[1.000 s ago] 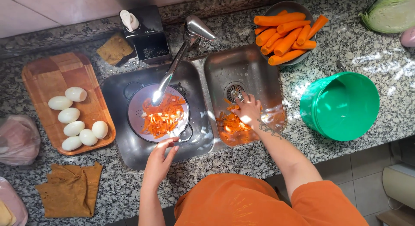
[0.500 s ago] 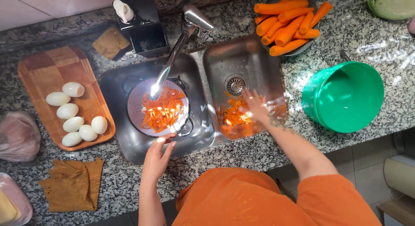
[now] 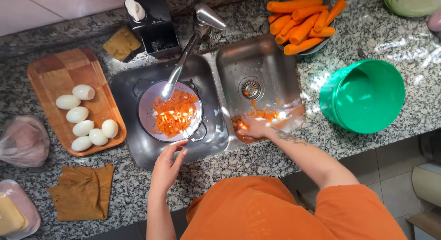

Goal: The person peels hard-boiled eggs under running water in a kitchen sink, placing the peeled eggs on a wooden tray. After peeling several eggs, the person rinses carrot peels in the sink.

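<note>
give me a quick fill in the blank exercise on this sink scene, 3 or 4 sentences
1. The right hand rests among carrot peelings in the ____ sink basin.
2. The colander under the faucet holds ____ peelings.
3. The wooden board carries ____ peeled eggs.
4. The bucket on the counter is ____.

Missing words: right; carrot; six; green

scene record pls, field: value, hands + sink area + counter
left hand: open, at near rim of colander in left sink basin
right hand: down in right sink basin, on carrot peelings
colander contents: carrot peelings
faucet: spout over colander
counter right: green bucket, bowl of whole carrots
counter left: wooden board with six peeled eggs, brown cloth
</note>
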